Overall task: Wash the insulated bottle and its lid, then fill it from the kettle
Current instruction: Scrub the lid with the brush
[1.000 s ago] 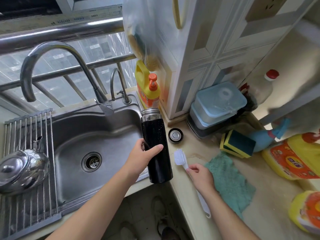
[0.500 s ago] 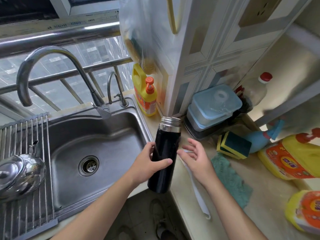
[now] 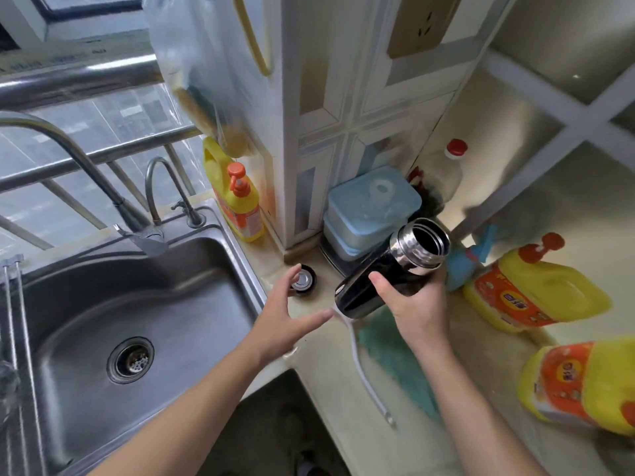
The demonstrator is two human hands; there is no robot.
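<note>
The black insulated bottle (image 3: 385,269) with a steel neck lies tilted in my right hand (image 3: 417,305), its open mouth pointing up and to the right above the counter. My left hand (image 3: 287,321) hovers open just left of the bottle's base, holding nothing. The bottle's round lid (image 3: 303,280) rests on the counter behind my left fingers, beside the sink. A white brush (image 3: 364,369) lies on the counter under the bottle, its head hidden. The kettle is out of view.
The steel sink (image 3: 137,304) and its tap (image 3: 137,228) fill the left. A yellow soap bottle (image 3: 240,204) stands at the cabinet corner. Blue lidded boxes (image 3: 371,211), two yellow detergent jugs (image 3: 529,290) and a teal cloth (image 3: 395,355) crowd the counter on the right.
The bottle passed from my left hand to my right and tipped over to the right. My left hand let go and opened. The view swung right, leaving the kettle out of frame.
</note>
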